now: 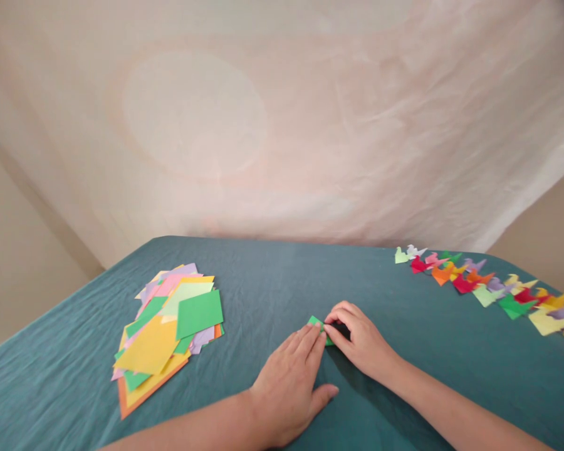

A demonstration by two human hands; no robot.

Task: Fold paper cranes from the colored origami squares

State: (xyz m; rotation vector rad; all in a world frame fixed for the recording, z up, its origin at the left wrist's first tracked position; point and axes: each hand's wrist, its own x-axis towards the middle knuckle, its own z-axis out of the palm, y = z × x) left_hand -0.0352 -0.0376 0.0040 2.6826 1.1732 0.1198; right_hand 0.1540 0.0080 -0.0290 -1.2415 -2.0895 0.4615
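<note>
A small folded piece of green paper [316,323] lies on the teal tablecloth [272,282], mostly covered by my hands. My left hand [291,385] rests flat on the cloth, fingers stretched out, its fingertips pressing on the near part of the green paper. My right hand [360,338] is curled over the paper's right side, fingertips pinched together on it. Only a green corner shows between the two hands.
A loose pile of coloured paper squares [169,326] lies at the left. A row of several folded paper figures [489,285] in mixed colours runs along the table's far right. A pale draped sheet [282,125] hangs behind the table.
</note>
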